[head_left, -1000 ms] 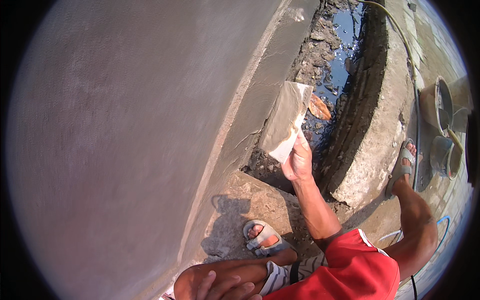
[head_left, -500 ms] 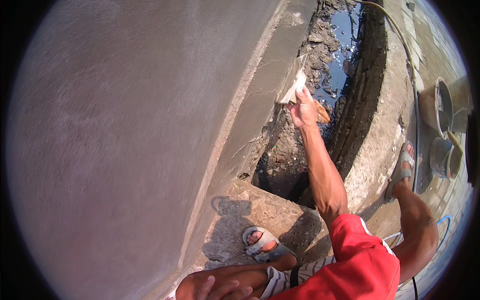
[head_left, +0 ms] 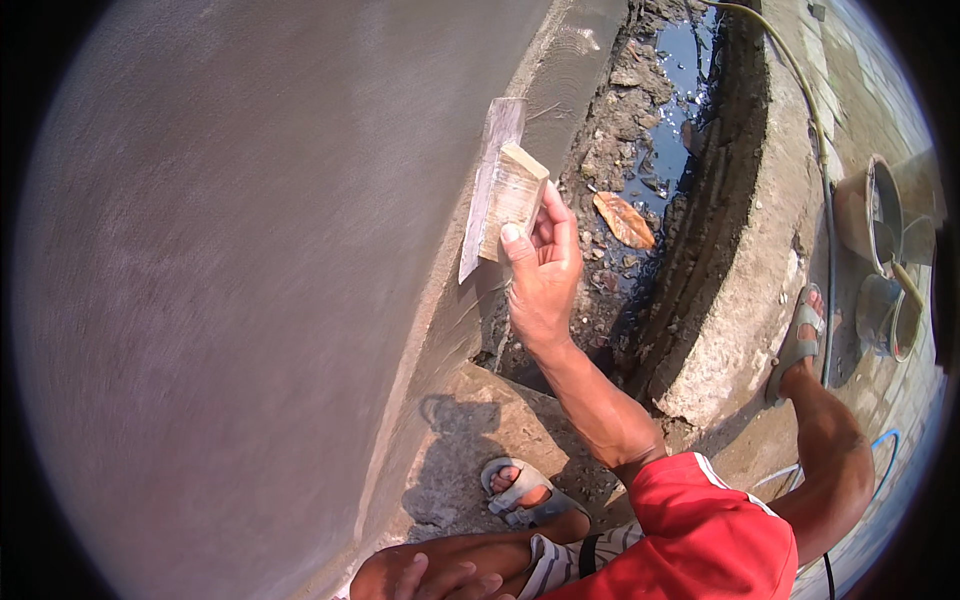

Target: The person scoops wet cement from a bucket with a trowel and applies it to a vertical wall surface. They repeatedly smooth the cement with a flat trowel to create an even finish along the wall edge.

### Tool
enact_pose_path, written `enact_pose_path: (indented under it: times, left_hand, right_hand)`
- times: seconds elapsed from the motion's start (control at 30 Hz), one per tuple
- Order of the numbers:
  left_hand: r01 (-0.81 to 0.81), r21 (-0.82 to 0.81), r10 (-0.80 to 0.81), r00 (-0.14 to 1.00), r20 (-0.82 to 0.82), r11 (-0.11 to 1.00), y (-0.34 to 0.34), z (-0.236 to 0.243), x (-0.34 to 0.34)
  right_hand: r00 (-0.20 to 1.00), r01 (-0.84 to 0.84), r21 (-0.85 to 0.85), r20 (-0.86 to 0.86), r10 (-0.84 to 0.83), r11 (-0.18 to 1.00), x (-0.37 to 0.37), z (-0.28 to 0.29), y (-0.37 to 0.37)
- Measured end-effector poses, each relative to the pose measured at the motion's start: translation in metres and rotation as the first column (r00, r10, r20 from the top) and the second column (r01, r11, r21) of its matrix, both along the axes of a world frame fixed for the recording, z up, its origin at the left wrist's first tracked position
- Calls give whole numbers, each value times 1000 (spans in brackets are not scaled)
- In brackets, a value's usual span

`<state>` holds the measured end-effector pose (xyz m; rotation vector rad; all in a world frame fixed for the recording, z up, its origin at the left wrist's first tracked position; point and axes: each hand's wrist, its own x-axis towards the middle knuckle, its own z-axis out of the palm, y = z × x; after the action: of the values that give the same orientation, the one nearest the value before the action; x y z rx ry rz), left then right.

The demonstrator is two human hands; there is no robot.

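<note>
My right hand (head_left: 545, 270) grips the wooden block handle of a plastering float (head_left: 493, 190), thumb on one side and fingers on the other. Its thin greyish plate lies along the raised ledge low on the grey plastered wall (head_left: 250, 280); whether the whole face touches cannot be made out. At the lower edge, my left hand (head_left: 440, 580) rests by my bent knee with its fingers stretched out and nothing seen in them. Part of that hand is cut off by the frame.
Beside the wall runs a ditch with dark water (head_left: 685, 70), rubble and a brown leaf (head_left: 625, 220). A concrete kerb (head_left: 735, 320) borders it. Buckets (head_left: 870, 215) and a hose (head_left: 828, 180) are at the right. My sandalled feet straddle the ditch's near end.
My right hand has moved left from over the ditch side, bringing the float up onto the wall's ledge and turning it. The brown leaf is now uncovered. My left hand stays put.
</note>
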<state>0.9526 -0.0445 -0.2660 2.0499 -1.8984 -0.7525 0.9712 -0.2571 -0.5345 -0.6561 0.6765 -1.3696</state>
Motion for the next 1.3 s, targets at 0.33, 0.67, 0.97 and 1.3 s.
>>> enact_pose_path:
  times: [0.33,0.67,0.97,1.3]
  left_hand:
    - [11,-29,-13,998,-64,1000,7,-2,2]
    - [-31,29,31,999,-8,999,10,1,-3]
    - [-2,2,2,998,58,1000,26,-2,3]
    - [-28,-60,33,996,88,998,22,-1,2]
  right_hand:
    - [944,-53,340,324,-64,939,-51,-103,12]
    - [978,-69,454,205,-29,889,-27,-161,-16]
    - [970,-82,304,244,6,949,-14,-129,-1]
    - [966,-100,110,250,70,989,-5,-13,51]
